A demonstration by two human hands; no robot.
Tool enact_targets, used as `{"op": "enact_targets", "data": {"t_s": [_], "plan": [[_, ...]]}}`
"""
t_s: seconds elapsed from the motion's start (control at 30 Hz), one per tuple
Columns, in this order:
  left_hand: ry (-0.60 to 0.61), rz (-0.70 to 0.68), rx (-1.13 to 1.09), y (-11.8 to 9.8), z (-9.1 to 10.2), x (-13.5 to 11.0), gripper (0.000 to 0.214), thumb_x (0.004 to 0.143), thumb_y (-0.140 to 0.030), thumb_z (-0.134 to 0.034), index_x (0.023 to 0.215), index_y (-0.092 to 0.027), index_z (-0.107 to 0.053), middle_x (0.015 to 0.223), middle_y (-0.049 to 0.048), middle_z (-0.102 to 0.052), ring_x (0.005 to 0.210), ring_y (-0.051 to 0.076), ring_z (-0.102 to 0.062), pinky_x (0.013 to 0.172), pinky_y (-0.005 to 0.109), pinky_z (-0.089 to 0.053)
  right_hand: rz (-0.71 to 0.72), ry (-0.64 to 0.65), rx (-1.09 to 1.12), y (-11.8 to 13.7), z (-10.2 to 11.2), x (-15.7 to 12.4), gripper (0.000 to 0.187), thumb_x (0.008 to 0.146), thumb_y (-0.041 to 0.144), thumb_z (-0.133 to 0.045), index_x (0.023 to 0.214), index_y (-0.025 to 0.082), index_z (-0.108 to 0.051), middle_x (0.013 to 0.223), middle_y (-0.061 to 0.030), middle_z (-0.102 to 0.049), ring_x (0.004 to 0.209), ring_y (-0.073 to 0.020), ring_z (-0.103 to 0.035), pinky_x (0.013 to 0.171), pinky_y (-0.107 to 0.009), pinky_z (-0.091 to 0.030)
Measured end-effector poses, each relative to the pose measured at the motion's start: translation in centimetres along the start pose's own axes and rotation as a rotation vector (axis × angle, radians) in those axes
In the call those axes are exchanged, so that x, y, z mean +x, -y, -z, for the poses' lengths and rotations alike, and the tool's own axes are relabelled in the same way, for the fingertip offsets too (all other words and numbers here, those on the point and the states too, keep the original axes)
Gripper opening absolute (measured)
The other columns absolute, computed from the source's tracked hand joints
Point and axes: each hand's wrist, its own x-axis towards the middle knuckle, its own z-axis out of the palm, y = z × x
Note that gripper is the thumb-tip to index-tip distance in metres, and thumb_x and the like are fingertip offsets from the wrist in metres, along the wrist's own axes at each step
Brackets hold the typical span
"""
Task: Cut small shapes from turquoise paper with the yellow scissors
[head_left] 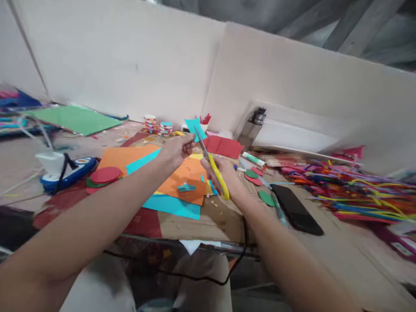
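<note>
Pinched in my left hand (178, 151) is a small piece of light-blue paper (192, 126), raised above the table. My right hand (222, 173) grips a pair of yellow-handled scissors (218, 173), and their blades overlap the blue paper; whether they cut into it I cannot tell. Below lie orange sheets (185, 175) with a little heap of blue paper strips (186, 187) on them. A larger blue sheet (175, 208) sticks out from under the orange ones, nearest to me.
Right of my hands lie a glue stick (253, 159), red and green paper circles (266, 198), a black phone (296, 209) and many coloured pipe cleaners (364, 186). A blue-and-white power strip (68, 173) stands left. Folded red paper (222, 146) sits behind.
</note>
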Motion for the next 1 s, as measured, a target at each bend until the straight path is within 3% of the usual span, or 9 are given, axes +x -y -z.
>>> {"op": "enact_targets", "data": {"t_s": [0.23,0.6,1.0], "plan": [[-0.002,-0.002,0.011,0.4,-0.2,-0.4,0.013,0.079,-0.009,-0.063,0.066,-0.01,-0.063,0.052,-0.001,-0.058,0.046,0.004,-0.054,0.045,0.014,-0.038,0.048,0.047,0.044,-1.2,-0.4,0.5,0.037,0.086,0.055,-0.054,0.088,0.018,-0.055,0.058,0.0038,-0.052,0.041,-0.007,-0.045,0.038,-0.017,-0.036],[0.022,-0.02,0.038,0.3,-0.5,-0.8,0.013,0.078,-0.008,-0.062,0.065,-0.01,-0.062,0.052,-0.0011,-0.058,0.046,0.004,-0.053,0.045,0.015,-0.038,0.052,0.026,0.005,-1.4,-0.4,0.5,0.04,0.085,0.058,-0.053,0.077,0.019,-0.048,0.059,0.0034,-0.051,0.044,-0.0072,-0.046,0.04,-0.018,-0.036],[0.009,-0.043,0.01,0.3,-0.2,-0.5,0.01,0.077,-0.009,-0.064,0.067,-0.011,-0.065,0.054,-0.0015,-0.059,0.049,0.005,-0.056,0.048,0.016,-0.039,0.043,0.044,0.066,-0.5,-0.4,0.3,0.039,0.085,0.058,-0.05,0.08,0.02,-0.047,0.062,0.0034,-0.05,0.047,-0.0076,-0.047,0.043,-0.018,-0.038]]}}
